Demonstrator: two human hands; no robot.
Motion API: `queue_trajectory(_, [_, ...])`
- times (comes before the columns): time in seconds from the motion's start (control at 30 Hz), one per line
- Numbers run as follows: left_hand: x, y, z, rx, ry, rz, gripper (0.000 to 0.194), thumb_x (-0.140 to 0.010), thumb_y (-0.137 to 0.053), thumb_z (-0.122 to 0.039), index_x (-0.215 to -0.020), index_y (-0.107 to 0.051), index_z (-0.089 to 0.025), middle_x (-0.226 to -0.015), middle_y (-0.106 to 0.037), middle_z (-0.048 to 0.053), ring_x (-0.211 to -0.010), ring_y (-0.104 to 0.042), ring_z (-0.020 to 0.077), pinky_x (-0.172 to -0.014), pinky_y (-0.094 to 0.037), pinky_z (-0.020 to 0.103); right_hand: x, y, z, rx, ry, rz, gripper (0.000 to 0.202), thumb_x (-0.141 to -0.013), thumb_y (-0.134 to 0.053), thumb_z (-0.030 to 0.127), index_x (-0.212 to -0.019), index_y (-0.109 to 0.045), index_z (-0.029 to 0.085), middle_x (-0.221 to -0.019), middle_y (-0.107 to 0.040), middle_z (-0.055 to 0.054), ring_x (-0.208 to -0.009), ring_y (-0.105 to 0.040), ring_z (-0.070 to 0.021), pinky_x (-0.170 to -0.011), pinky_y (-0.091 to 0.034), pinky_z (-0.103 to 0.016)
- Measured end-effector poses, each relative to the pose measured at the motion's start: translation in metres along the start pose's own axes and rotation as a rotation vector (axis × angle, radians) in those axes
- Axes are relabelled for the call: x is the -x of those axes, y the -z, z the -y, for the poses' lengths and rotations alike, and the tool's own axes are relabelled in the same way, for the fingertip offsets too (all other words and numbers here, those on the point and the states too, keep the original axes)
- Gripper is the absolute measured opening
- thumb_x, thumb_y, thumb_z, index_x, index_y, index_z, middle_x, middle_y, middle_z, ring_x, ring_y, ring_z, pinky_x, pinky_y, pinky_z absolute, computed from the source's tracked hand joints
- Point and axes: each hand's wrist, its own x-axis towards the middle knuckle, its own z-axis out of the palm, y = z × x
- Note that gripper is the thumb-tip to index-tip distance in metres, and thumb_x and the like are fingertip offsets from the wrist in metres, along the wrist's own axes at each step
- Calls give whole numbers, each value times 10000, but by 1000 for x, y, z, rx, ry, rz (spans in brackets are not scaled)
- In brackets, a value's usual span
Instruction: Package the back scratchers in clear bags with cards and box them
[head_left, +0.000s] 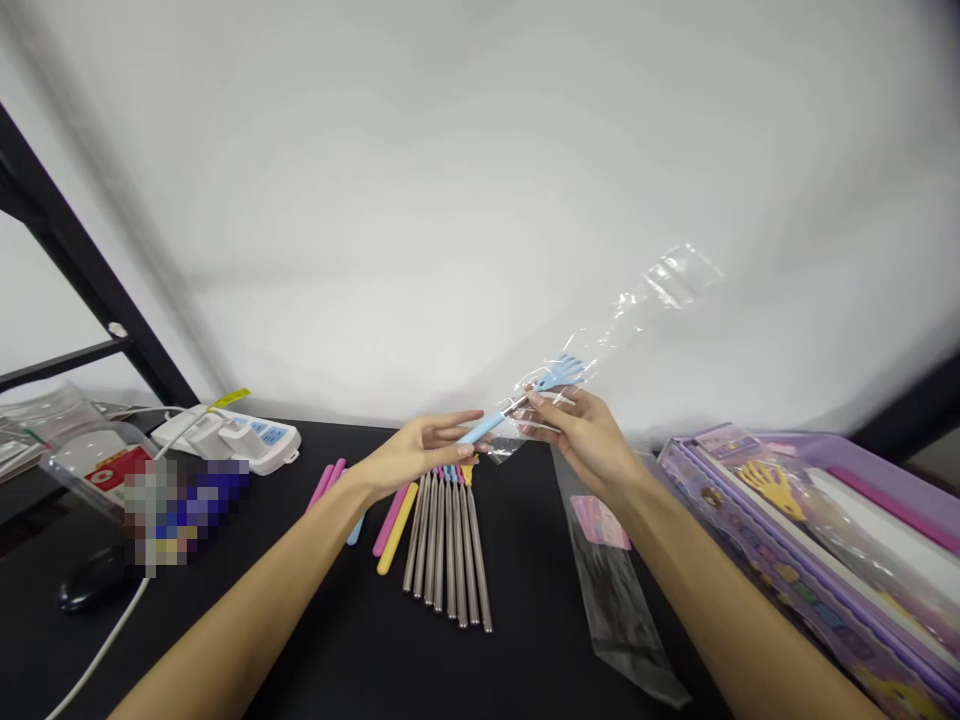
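Note:
A light-blue back scratcher with a hand-shaped head slants up to the right, its head end inside a clear plastic bag. My left hand pinches the blue handle between thumb and fingers. Through the bag, my right hand grips the metal shaft just below the head. Below my hands, several metal rods with coloured ends lie fanned on the black table. Beside them lie a yellow handle, a pink handle and more pink and blue ones, partly hidden by my left forearm.
On the right is a purple box holding a bagged yellow back scratcher. An empty-looking clear bag with a pink label lies near my right forearm. At left are a white power strip, a cable, a clear container and a black mouse.

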Motion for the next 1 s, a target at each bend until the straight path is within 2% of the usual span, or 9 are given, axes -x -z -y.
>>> queue_trajectory(0.13, [-3, -9, 4, 58, 36, -132, 617, -771, -772, -350, -1325, -569, -170, -981, -761, 110, -918, -716, 219, -888, -538, 370, 4, -8, -5, 17, -33, 84, 282, -714, -810, 353, -906, -686, 188, -890, -719, -33, -850, -691, -190, -749, -577, -333])
queue_trajectory(0.27, [-6, -15, 6, -131, 12, -319, 363, -767, -739, -474, -799, -722, -112, -636, -712, 50, -535, -649, 140, -567, -537, 263, 9, -16, -10, 49, -72, 184, 313, -702, -815, 348, -926, -668, 185, -868, -716, -33, -833, -684, -199, -760, -577, -366])
queue_trajectory(0.33, [-5, -14, 4, -119, -20, -277, 331, -787, -728, -446, -838, -731, -119, -759, -744, 67, -665, -691, 157, -665, -558, 275, 9, -16, -10, 50, -77, 184, 322, -705, -810, 359, -936, -669, 184, -881, -719, -38, -844, -682, -200, -780, -568, -370])
queue_trajectory(0.4, [-3, -11, 0, -37, -17, -161, 365, -791, -741, -368, -1077, -712, -143, -1004, -751, 96, -925, -705, 197, -865, -544, 329, 8, -14, -7, 50, -72, 141, 328, -696, -811, 375, -925, -677, 182, -877, -720, -39, -834, -680, -195, -778, -560, -360])
queue_trajectory(0.47, [-1, -9, -2, 13, 14, -89, 469, -778, -757, -318, -1207, -660, -154, -1096, -732, 113, -1021, -685, 214, -950, -512, 368, 7, -10, -5, 56, -72, 105, 330, -677, -822, 380, -902, -686, 180, -876, -718, -39, -825, -675, -190, -758, -557, -347])
queue_trajectory(0.63, [-2, -16, -2, -95, 13, -209, 307, -746, -774, -382, -892, -722, -117, -735, -744, 79, -633, -687, 171, -665, -567, 317, 9, -11, -3, 64, -108, 190, 303, -749, -757, 439, -875, -684, 174, -885, -724, -59, -848, -676, -204, -732, -564, -346])
queue_trajectory(0.7, [-3, -20, -1, -160, -27, -228, 282, -757, -761, -394, -822, -714, -124, -726, -734, 72, -633, -673, 164, -643, -553, 297, 10, -13, -3, 67, -107, 200, 301, -779, -729, 450, -880, -676, 171, -879, -727, -65, -848, -680, -204, -737, -563, -343])
queue_trajectory(0.83, [-3, -25, -3, -206, -66, -118, 286, -832, -679, -403, -878, -739, -127, -850, -740, 86, -767, -680, 177, -741, -542, 300, 10, -15, -5, 75, -85, 172, 298, -775, -740, 429, -884, -666, 163, -845, -722, -58, -825, -679, -196, -763, -559, -350])
queue_trajectory(1.0, [-1, -28, -3, -259, -10, -143, 401, -863, -609, -482, -733, -691, -112, -691, -690, 78, -642, -662, 174, -655, -546, 302, 8, -14, -6, 124, -86, 163, 326, -751, -751, 456, -839, -653, 158, -764, -698, -37, -702, -651, -170, -682, -555, -333])
